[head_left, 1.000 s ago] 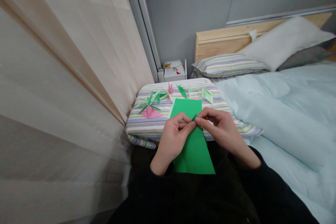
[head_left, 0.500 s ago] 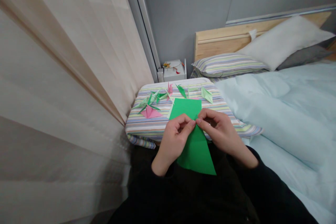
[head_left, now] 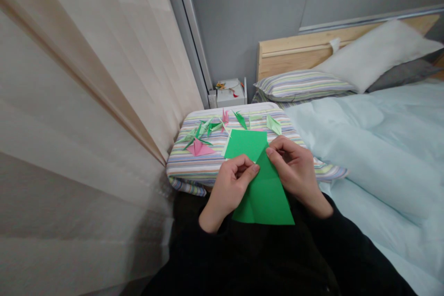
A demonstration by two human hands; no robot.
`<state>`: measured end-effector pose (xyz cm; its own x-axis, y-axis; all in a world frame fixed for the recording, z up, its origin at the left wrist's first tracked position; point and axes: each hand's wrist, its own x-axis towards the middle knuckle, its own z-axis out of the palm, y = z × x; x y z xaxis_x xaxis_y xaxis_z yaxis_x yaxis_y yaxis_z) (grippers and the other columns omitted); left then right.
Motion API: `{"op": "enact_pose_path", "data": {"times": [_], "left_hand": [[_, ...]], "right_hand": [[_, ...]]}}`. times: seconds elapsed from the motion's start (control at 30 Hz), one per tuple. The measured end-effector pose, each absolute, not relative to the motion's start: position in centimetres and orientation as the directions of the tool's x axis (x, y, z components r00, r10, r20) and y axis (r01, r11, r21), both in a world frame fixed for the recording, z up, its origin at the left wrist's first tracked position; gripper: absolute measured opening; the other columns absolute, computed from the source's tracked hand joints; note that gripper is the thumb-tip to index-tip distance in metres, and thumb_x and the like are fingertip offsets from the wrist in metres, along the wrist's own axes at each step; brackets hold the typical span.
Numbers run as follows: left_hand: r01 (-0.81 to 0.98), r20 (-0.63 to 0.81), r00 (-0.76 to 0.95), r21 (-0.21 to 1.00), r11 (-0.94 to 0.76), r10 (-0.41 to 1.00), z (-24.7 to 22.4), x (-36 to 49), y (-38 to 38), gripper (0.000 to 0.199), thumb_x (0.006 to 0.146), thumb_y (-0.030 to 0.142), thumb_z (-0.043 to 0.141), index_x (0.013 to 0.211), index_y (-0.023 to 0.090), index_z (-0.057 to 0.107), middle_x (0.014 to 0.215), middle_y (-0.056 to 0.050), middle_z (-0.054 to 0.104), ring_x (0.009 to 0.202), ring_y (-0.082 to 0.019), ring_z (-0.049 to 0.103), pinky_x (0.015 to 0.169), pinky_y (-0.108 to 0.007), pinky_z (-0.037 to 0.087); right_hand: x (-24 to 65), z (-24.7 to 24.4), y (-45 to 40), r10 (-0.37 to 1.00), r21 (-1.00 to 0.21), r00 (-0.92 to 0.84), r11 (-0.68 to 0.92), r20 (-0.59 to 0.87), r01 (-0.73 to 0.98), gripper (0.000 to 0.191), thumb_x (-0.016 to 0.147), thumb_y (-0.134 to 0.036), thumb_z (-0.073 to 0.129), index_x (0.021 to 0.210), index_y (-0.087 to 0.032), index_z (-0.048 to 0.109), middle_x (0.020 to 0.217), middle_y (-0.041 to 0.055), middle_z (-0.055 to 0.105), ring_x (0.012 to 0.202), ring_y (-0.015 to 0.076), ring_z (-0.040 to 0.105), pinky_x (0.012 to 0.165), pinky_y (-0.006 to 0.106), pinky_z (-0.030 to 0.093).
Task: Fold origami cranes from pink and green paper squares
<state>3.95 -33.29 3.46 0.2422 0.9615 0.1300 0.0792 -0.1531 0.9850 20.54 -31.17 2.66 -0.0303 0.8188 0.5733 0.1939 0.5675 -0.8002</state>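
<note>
A creased sheet of green paper (head_left: 265, 199) hangs between my hands, over my lap and the front edge of the small table. My left hand (head_left: 231, 185) pinches its left edge between thumb and fingertips. At the upper right corner my right hand (head_left: 294, 166) grips the same sheet, fingers closed. Behind it, flat on the table, lies another green sheet (head_left: 246, 142) with paler paper showing under its left side. A pink folded paper piece (head_left: 200, 148) and several green paper cranes (head_left: 205, 128) rest farther left.
The small table (head_left: 187, 166) has a striped cloth. A dark green folded piece (head_left: 240, 119) and a pale green one (head_left: 274, 125) lie at its back. A curtain (head_left: 104, 101) hangs left; the bed (head_left: 364, 138) is on the right. A white cabinet (head_left: 230, 97) stands behind.
My right hand has moved right and slightly away from my left, spreading the green sheet wider and flatter. My left hand has stayed nearly in place.
</note>
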Motion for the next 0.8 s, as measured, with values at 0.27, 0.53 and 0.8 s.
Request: {"op": "enact_pose_path", "data": {"times": [0.27,0.53,0.8], "left_hand": [[0.125,0.109,0.273,0.981,-0.148,0.956,3.3,3.5,-33.1,0.033,0.088,0.04,0.066,0.068,0.017,0.053,0.059,0.004,0.043,0.058,-0.01,0.037,0.056,-0.025,0.027],[0.282,0.082,0.322,0.943,-0.178,0.943,2.7,2.0,-32.1,0.023,0.089,0.034,0.064,0.076,0.017,0.06,0.069,0.001,0.059,0.064,-0.013,0.051,0.062,-0.025,0.036],[0.688,0.193,0.408,0.577,-0.44,0.892,4.0,1.3,-31.7,0.016,0.094,0.026,0.062,0.085,0.02,0.073,0.08,-0.003,0.075,0.076,-0.019,0.066,0.071,-0.03,0.041]], "right_hand": [[21.5,2.7,-30.1,0.811,-0.805,0.051,0.569,0.583,0.166,0.019,0.092,-0.023,0.06,0.073,-0.021,0.057,0.072,-0.0011,0.053,0.069,0.015,0.051,0.064,0.029,0.039],[23.3,2.2,-28.6,0.758,-0.704,0.033,0.589,0.652,0.396,0.016,0.09,-0.021,0.059,0.074,-0.021,0.058,0.071,0.0009,0.059,0.069,0.0183,0.057,0.068,0.032,0.045],[22.5,3.6,-30.9,0.719,-0.255,-0.499,0.661,0.483,0.706,0.012,0.095,-0.022,0.061,0.105,-0.021,0.067,0.107,0.0085,0.075,0.114,0.0311,0.065,0.115,0.063,0.02]]}}
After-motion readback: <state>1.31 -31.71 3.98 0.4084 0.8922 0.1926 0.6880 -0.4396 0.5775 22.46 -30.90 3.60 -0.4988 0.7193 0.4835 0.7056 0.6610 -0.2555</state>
